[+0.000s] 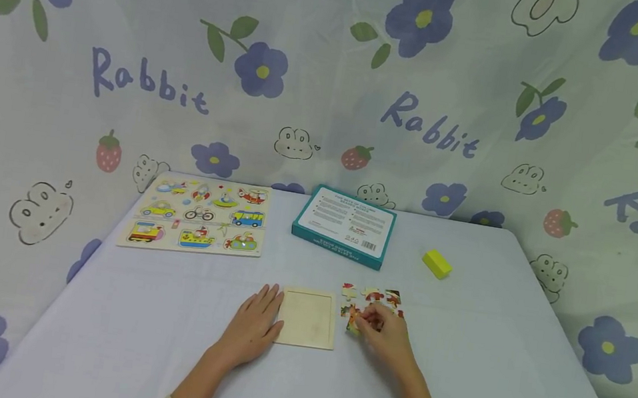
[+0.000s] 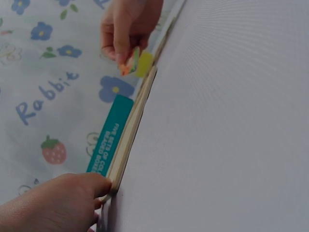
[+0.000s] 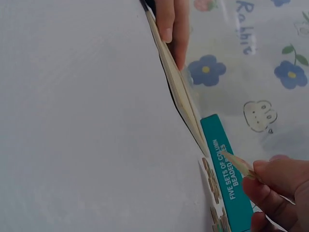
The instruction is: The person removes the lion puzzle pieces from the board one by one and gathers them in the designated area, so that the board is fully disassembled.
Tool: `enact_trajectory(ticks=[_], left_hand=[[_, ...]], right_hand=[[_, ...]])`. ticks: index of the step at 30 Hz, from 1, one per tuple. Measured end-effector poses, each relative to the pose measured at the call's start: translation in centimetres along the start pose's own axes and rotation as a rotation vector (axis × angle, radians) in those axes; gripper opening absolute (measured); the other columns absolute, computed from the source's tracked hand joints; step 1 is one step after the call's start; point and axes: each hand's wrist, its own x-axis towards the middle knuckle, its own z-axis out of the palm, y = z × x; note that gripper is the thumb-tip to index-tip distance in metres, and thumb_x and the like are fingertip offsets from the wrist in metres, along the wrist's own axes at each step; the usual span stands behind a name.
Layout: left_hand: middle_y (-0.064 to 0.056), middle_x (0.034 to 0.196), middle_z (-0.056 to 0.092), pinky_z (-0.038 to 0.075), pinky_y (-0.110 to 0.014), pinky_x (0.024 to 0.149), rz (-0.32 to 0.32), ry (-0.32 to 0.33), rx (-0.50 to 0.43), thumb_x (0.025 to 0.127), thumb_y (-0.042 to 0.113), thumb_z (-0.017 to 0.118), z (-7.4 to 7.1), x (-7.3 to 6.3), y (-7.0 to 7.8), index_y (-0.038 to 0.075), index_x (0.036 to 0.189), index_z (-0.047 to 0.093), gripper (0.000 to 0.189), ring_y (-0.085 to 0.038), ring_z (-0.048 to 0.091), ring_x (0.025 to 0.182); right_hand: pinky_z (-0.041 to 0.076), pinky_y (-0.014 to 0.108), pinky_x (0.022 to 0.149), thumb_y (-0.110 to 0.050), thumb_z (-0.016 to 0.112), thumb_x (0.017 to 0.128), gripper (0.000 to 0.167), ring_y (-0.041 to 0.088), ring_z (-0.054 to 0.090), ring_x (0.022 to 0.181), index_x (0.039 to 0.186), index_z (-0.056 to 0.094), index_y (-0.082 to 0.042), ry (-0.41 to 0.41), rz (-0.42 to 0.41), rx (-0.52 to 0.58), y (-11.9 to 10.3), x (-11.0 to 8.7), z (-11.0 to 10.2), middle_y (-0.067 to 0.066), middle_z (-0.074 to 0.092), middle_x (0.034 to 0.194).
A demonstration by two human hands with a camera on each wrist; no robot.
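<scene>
My right hand (image 1: 388, 336) pinches a small puzzle piece (image 3: 240, 166) between thumb and fingertips, raised off the table. Beneath and behind that hand, other colourful puzzle pieces (image 1: 373, 294) lie grouped on the white cloth, partly covered by the fingers. A square wooden puzzle frame (image 1: 308, 318) with a raised rim and bare inside lies left of them. Along its left edge rests my left hand (image 1: 251, 324), fingers extended and thumb touching the rim. The left wrist view has the held piece's orange and green face showing below the right hand (image 2: 130, 29).
Behind the frame lies a teal box (image 1: 342, 225) with a white printed face. A wooden board with vehicle pictures (image 1: 198, 215) is at the back left. A yellow block (image 1: 437, 263) sits at the back right. A patterned curtain (image 1: 333, 93) hangs behind the table.
</scene>
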Motion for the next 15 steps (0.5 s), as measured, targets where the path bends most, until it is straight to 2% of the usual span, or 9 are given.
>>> enact_trajectory(ticks=[4, 15], left_hand=[[-0.015, 0.147, 0.026, 0.016, -0.047, 0.108, 0.005, -0.004, -0.003, 0.093, 0.030, 0.049, 0.0, 0.0, 0.1, -0.001, 0.140, 0.033, 0.058, -0.030, 0.017, 0.137], [-0.015, 0.147, 0.027, 0.016, -0.047, 0.108, 0.003, -0.001, -0.001, 0.093, 0.030, 0.050, -0.1, 0.0, 0.1, -0.001, 0.139, 0.034, 0.058, -0.030, 0.018, 0.136]], right_hand=[[0.043, 0.021, 0.049, -0.009, 0.073, 0.077, 0.016, 0.007, 0.051, 0.060, 0.076, 0.058, -0.013, -0.011, 0.029, -0.024, 0.5, 0.0, -0.1, -0.008, 0.056, 0.068], [0.041, 0.021, 0.056, -0.013, 0.078, 0.071, 0.019, 0.009, 0.044, 0.066, 0.072, 0.060, -0.020, -0.021, -0.056, -0.091, 1.2, 0.0, 0.8, -0.009, 0.048, 0.068]])
